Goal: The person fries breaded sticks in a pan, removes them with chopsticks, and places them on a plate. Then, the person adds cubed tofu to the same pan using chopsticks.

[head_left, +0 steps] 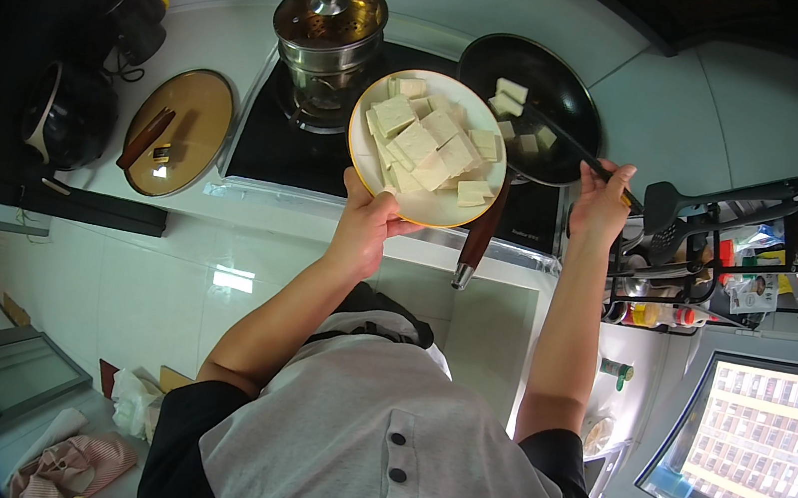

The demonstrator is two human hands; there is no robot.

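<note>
My left hand [363, 233] grips the near rim of a white plate [419, 210] with a yellow edge, held up over the cooktop [275, 157]. A heap of pale tofu pieces [421, 135] lies on the plate. In my right hand [599, 203] is the black handle of a spatula [572, 142], which reaches into a dark wok [557, 81]. Two tofu slices [511, 96] sit at the spatula's far end, and several more lie in the wok. The plate covers part of the wok's left side; the wok's brown handle [484, 234] points toward me.
A steel pot with a glass lid [331, 21] stands on the left burner. Left of the cooktop lie a brown glass lid [183, 134] with a wooden handle and a black rice cooker [76, 116]. A black rack [718, 238] with utensils and seasoning packets stands right.
</note>
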